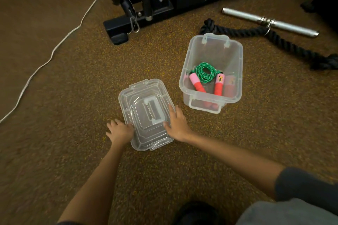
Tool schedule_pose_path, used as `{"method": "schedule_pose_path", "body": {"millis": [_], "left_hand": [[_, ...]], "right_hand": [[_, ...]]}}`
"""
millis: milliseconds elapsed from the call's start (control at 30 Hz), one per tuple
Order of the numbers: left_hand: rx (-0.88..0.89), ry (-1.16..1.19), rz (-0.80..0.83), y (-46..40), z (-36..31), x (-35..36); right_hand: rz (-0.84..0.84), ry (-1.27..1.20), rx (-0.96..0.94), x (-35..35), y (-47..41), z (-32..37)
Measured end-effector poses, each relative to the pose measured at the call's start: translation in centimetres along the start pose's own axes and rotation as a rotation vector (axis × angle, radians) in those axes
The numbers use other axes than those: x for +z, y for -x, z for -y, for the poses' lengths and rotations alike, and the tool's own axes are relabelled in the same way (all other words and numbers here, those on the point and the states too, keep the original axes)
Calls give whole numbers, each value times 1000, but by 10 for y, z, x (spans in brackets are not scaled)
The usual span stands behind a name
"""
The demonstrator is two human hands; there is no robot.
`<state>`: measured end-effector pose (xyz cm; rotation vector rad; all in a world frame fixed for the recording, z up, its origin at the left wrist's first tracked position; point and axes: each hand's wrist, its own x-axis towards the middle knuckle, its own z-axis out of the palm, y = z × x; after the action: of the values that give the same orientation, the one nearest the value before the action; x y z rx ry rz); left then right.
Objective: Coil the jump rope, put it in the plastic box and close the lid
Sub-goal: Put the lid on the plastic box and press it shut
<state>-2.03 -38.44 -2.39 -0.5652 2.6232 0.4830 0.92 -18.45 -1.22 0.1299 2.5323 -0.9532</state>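
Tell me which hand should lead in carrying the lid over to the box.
Probably the right hand. It rests on the lid edge nearest the open box, where the coiled jump rope already lies. The left hand is on the far edge, so it should only steady.

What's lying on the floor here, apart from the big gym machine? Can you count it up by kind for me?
Clear plastic box: 1
Clear lid: 1
Jump rope, coiled in the box: 1
Thick black rope: 1
Metal bar: 1
White cord: 1
Total: 6
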Motion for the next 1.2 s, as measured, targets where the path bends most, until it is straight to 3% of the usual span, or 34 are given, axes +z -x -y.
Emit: {"method": "schedule_pose_path", "body": {"millis": [167,333,467,733,967,1133,1200], "left_hand": [[76,109,-50,-8,4,15],[85,430,-130,-13,-5,-1],[148,729,-201,3,-31,-50],[510,957,-155,30,-92,-176],[704,867,-367,65,-175,-209],[836,369,-732,112,-251,-175],[833,186,-755,136,-278,-157]], "right_hand": [[44,-111,29,1,-4,-4],[-7,-265,38,-10,-10,1],[-27,-380,-23,-25,-16,26],[-67,-622,-159,-89,-30,89],[-212,-827,-252,-176,-21,106],[-317,-1022,-398,-254,-3,108],[-359,-1090,-412,-277,7,102]]}}
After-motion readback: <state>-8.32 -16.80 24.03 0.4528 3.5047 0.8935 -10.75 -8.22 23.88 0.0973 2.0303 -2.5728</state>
